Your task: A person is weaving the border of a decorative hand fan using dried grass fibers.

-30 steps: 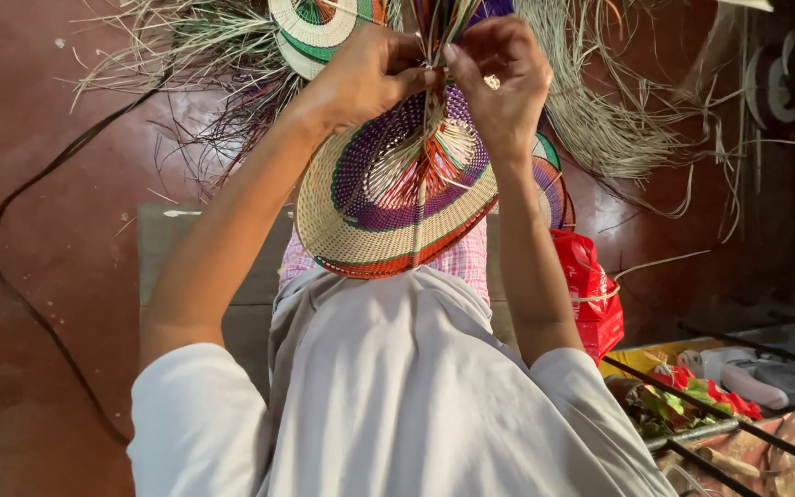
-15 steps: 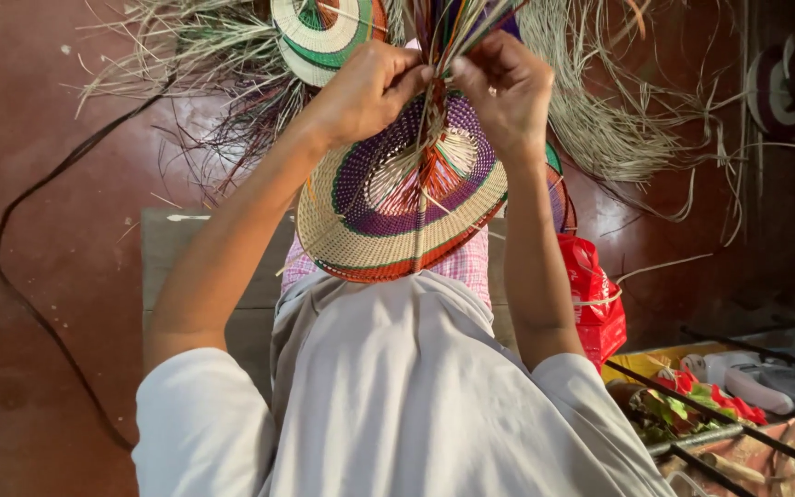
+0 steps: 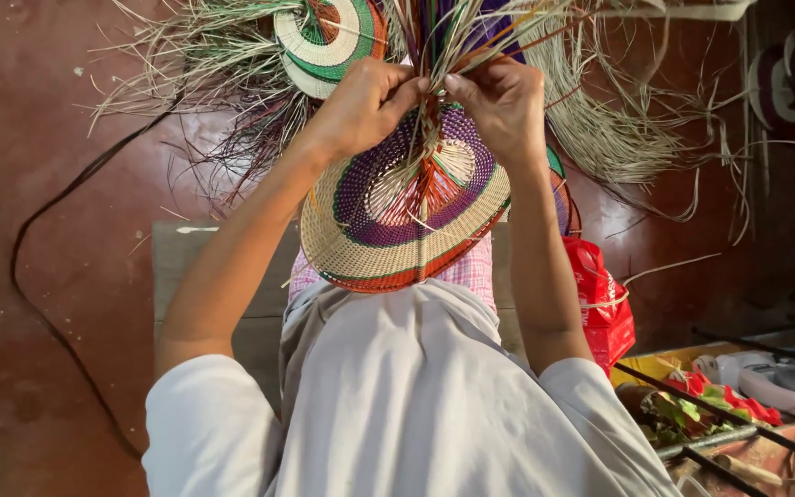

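Two hands: both are raised in front of the person, close together at the upper rim of a woven disc.
Left hand [image 3: 365,106]: fingers are curled shut and pinch some thin straw strands [image 3: 434,37] at the top of the weave.
Right hand [image 3: 501,103]: fingers are bent closed on the same bundle of strands — its thumb tip almost touches the left hand.
Woven disc [image 3: 388,230]: round, with rings of purple, cream, green and orange; it hangs just below both hands, above the person's lap.
Second disc [image 3: 328,37]: smaller, green and cream — behind the left hand, near the top edge.
Loose straw [image 3: 618,138]: it spreads over the red floor [image 3: 29,120] on both sides.
Red bag [image 3: 604,304]: beside the right forearm.
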